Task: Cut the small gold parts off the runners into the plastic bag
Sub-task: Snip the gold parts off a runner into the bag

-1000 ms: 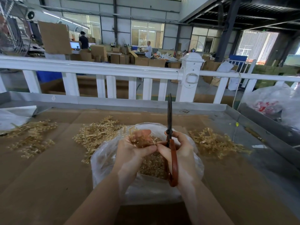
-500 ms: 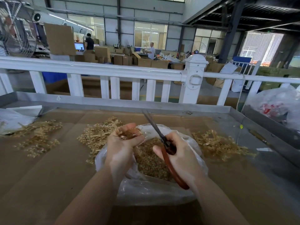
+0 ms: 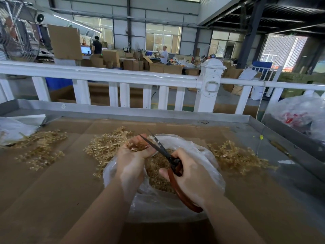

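Gold parts (image 3: 139, 146): one runner of them bunched in our left hand (image 3: 131, 155), fingers curled round it, held over the plastic bag (image 3: 207, 159). Right hand (image 3: 191, 176): clamped on the red handles of the scissors (image 3: 163, 152), blades parted at the runner. Bag: mouth open on the cardboard-lined table (image 3: 52, 191), cut pieces heaped inside. Loose runners (image 3: 105, 147): piles left, behind and right of the bag. Risk, as we judge it: blades sit close to our left fingers; a snipped part may fly past the bag's rim.
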### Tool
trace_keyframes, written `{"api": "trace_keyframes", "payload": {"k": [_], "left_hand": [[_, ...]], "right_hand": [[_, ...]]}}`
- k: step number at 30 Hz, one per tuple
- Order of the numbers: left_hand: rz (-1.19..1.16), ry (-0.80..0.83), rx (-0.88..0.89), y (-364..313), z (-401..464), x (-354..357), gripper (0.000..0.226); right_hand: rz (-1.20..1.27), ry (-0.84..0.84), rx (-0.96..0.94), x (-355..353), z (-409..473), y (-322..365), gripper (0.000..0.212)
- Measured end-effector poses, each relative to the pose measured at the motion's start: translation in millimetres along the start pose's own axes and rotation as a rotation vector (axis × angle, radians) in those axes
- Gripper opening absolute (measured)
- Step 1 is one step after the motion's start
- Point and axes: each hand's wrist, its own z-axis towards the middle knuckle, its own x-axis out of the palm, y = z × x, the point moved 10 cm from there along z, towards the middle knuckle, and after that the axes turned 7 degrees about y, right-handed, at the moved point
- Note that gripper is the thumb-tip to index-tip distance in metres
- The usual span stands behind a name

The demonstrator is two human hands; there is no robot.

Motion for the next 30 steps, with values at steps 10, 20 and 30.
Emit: {"api": "trace_keyframes", "payload": {"k": [10,20,30], "left_hand": [[-0.006,0.041,-0.037,6.8,-3.3,9.6,0.039],[-0.019,0.055,-0.077,14.0,-5.5,8.9,0.047],[0.048,0.161,-0.135,16.0,-3.6,15.2,0.061]], "right_hand": [[0.045,-0.016,0.026,1.1,-1.0,-5.9,0.029],[-0.034,-0.013,0.038,-0.2,-3.5,-5.7,0.029],[-0.027,-0.008,0.005,-0.4,-3.1,-5.5,0.028]]}}
